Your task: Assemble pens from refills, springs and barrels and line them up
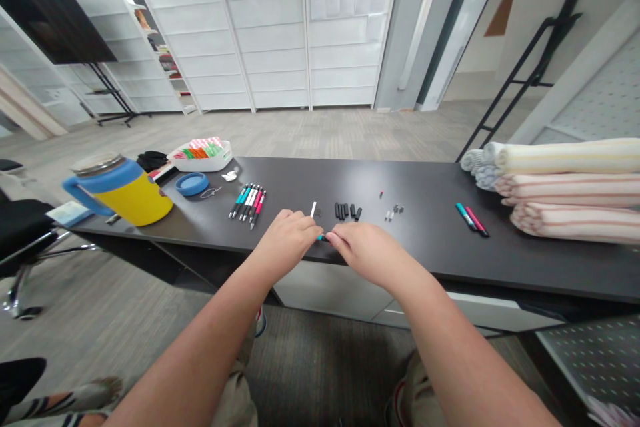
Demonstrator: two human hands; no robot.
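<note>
Both my hands meet at the near edge of a dark table (pixel 425 247). My left hand (pixel 285 237) and my right hand (pixel 365 250) are closed, fingers curled, together pinching a teal pen part (pixel 321 237) that peeks out between them. A small white piece (pixel 313 209) lies just beyond my left hand. Behind my right hand lie several short black pen grips (pixel 347 211) and a few tiny parts (pixel 393 211). A row of several teal and pink pens (pixel 249 203) lies to the left. Two pens (pixel 471 219), teal and pink, lie to the right.
A yellow jug with a blue lid (pixel 123 190) stands at the left end, with a blue ring (pixel 192 183) and a white tray of colourful items (pixel 201 155) behind. Rolled striped towels (pixel 565 187) are stacked at the right. A chair (pixel 25 240) stands at the left.
</note>
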